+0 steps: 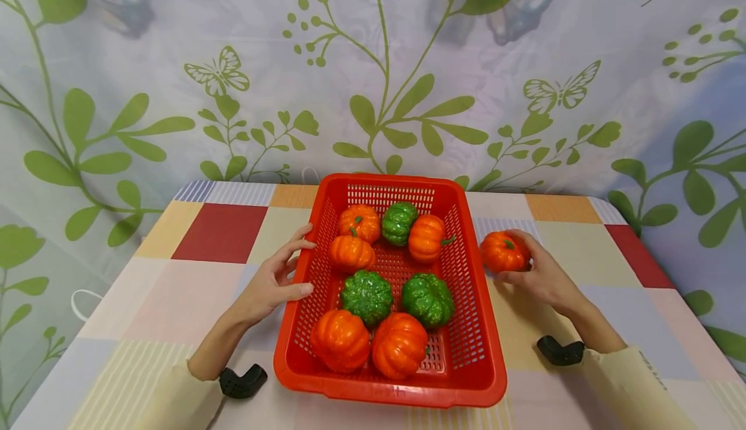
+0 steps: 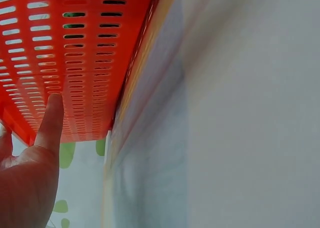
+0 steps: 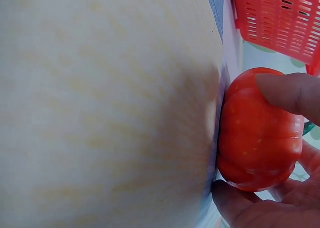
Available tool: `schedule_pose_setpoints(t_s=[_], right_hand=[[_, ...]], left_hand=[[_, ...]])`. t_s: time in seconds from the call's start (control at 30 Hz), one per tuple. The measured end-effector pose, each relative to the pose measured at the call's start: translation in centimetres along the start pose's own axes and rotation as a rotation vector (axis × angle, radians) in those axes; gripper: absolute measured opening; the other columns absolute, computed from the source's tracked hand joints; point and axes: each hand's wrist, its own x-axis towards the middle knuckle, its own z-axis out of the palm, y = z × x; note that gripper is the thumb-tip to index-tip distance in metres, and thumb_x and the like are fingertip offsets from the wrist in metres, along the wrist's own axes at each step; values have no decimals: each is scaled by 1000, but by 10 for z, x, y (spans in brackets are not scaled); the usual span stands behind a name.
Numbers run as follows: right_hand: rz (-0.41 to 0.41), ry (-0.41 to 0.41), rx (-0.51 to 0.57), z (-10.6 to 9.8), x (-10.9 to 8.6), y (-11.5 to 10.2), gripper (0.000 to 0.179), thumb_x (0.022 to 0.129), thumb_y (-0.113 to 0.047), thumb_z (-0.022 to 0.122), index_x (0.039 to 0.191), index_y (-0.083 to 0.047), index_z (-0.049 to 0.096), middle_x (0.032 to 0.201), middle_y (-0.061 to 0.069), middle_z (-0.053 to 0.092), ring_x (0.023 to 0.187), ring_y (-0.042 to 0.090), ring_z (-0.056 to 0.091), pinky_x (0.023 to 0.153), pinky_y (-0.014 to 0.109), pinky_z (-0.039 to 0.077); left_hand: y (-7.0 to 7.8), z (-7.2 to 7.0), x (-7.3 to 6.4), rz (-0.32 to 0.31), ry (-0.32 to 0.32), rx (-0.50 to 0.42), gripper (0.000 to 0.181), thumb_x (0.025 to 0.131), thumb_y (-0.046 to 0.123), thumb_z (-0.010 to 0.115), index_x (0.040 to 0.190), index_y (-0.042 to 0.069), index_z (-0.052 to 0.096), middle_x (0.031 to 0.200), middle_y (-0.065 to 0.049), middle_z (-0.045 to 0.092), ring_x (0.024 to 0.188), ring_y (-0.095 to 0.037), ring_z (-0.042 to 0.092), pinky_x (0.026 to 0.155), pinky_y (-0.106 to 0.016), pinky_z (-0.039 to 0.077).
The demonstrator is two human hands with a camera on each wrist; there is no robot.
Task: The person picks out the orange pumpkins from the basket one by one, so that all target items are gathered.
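Note:
A red plastic basket (image 1: pixel 393 396) with slotted walls holds several small pumpkins, orange ones such as the pumpkin (image 1: pixel 340 340) at its near end and green ones such as the pumpkin (image 1: pixel 428 300). At its left side my left hand (image 1: pixel 272 287) rests with thumb and fingertips against the rim and outer wall; in the left wrist view one straight finger (image 2: pixel 52 120) touches the slotted wall. My right hand (image 1: pixel 544 276) grips an orange pumpkin (image 1: pixel 502 252) on the table just right of the basket. Thumb and fingers lie around that pumpkin (image 3: pixel 260 133) in the right wrist view.
Under everything lies a patchwork-patterned tablecloth (image 1: pixel 175 307). A curtain (image 1: pixel 262 41) printed with green leaves and butterflies hangs behind the table's far edge. Black wrist pieces (image 1: pixel 243 382) sit by both forearms.

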Motion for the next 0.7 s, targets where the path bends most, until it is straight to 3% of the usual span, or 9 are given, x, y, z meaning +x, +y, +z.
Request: schedule_pose_setpoints(t_s=[0.13,0.33,0.47,0.7], right_hand=[[6,7,-23,0,0,0,83,84,-4,75,151,-2,27,144,27,35,124,44,38,99,61,38],[-18,21,-17,2,2,1,82,84,-4,75,151,-2,29,143,26,39,121,42,41,95,43,42],[-9,25,-15,2,2,2,83,84,-4,75,152,-2,28,143,25,39,122,41,41,94,37,42],[-1,32,9,2,-1,5,79,87,-12,74,152,-5,30,143,25,39,118,37,44,84,15,43]], left_hand=[[0,2,-2,10,13,-14,55,90,3,66,136,-9,38,164,-6,8,140,-47,22,92,-42,52],[1,2,-4,29,34,-33,53,90,0,64,136,-9,39,164,-7,8,136,-42,30,91,-41,53],[2,3,-3,23,39,-38,53,90,0,64,136,-9,39,164,-7,8,137,-40,30,92,-41,53],[-2,4,-4,21,38,-41,54,90,-2,63,137,-9,38,164,-6,8,137,-38,31,92,-40,53]])
